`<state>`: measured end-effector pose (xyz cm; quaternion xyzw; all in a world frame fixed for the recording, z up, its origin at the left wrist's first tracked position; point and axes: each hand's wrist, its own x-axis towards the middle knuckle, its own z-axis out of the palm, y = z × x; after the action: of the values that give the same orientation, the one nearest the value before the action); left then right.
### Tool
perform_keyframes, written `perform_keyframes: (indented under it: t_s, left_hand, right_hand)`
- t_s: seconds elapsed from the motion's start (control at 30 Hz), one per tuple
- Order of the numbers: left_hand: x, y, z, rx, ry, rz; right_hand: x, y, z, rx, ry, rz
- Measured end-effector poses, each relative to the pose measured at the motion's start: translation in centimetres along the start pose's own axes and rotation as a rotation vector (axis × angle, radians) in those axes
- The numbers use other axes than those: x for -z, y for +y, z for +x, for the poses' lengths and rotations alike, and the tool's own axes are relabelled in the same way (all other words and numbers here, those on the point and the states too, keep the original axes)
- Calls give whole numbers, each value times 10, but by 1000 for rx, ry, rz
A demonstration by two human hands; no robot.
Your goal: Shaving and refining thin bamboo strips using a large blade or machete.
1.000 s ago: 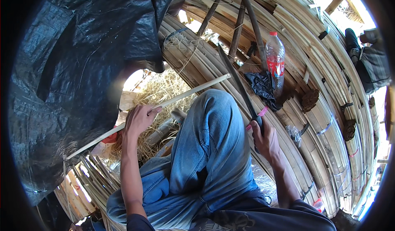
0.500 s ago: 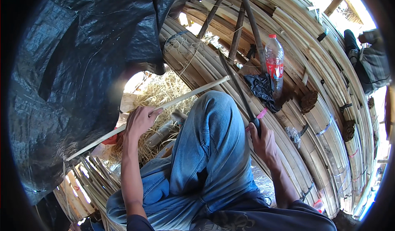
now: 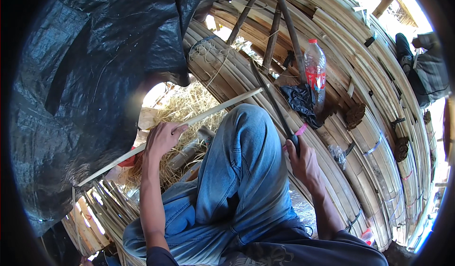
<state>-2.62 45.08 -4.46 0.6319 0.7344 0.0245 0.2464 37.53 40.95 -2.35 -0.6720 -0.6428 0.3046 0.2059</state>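
A long pale bamboo strip (image 3: 215, 109) slants across in front of me, from the lower left up to beside my raised knee. My left hand (image 3: 162, 139) is closed around its middle. In my right hand (image 3: 304, 160) I grip the dark handle of a long-bladed knife (image 3: 273, 102). Its blade points up and away to the left, and the strip's far end lies right against or just beside the blade; I cannot tell if they touch. A bit of pink material (image 3: 301, 129) shows next to the knife handle.
Bundled bamboo slats (image 3: 353, 138) fill the right side. On them stand a red-capped clear bottle (image 3: 315, 71) and a crumpled black plastic bag (image 3: 298, 102). A black tarp (image 3: 104, 76) hangs at left. Straw-like shavings (image 3: 189, 105) lie beyond my left hand. Poles (image 3: 275, 29) lean at the back.
The knife and the strip have shifted very slightly; the strip's far end sits a little nearer the blade's edge. Both hands keep their holds.
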Motion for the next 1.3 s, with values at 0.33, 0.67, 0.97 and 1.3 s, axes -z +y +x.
perform_keyframes:
  t_s: [0.33,0.67,0.97,1.3]
  left_hand:
    - [5,2,1,-29,6,-11]
    - [-3,-10,2,-31,34,-34]
    - [-1,-4,1,-25,33,-15]
    - [-4,-8,4,-24,12,-35]
  right_hand:
    - [-12,16,-2,56,52,-40]
    - [-3,-6,3,85,73,131]
    - [-10,9,6,26,17,20]
    - [-4,9,1,-18,-31,33]
